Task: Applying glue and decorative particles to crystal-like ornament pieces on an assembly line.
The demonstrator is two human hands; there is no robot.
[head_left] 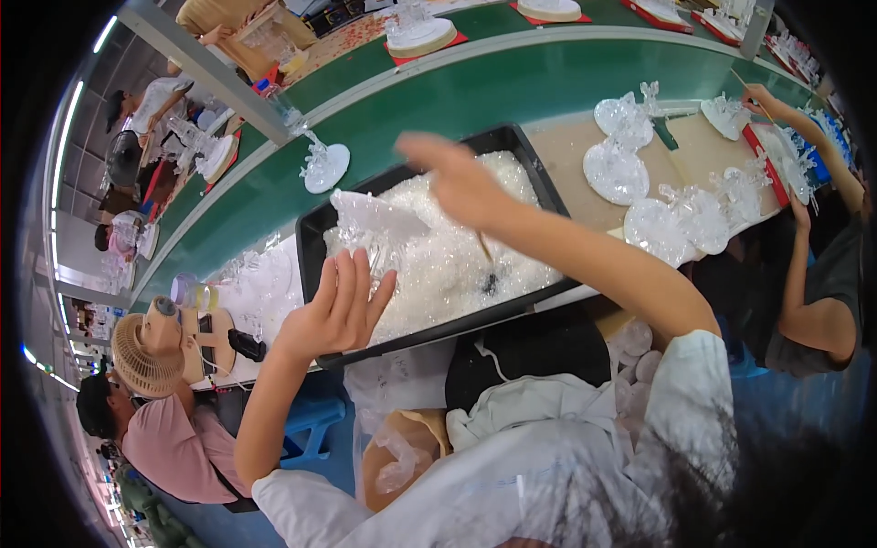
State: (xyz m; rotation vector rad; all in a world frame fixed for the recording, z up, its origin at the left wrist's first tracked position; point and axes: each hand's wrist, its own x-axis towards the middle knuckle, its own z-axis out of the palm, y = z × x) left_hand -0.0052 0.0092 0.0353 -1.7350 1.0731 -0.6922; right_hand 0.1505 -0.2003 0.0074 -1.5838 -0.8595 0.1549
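A black rectangular tray (539, 173) of glittering white granules (438, 297) lies before me. Over its left part, a clear ornament with a white round base (379, 217) is tilted on its side. My left hand (340, 300) grips this ornament from the near side, fingers raised against it and partly hiding it. Above the tray's far side, my right hand (448, 178) is smeared by motion, so its grip cannot be made out. A thin brush with a dark tip (489, 274) rests in the granules.
A green conveyor belt (416, 105) runs behind the tray. One similar ornament (324, 166) sits near it, and several more (617, 172) stand on the board at right. A beige fan (151, 347) is at left. Co-workers sit on both sides; a hand (758, 96) at right holds a thin stick.
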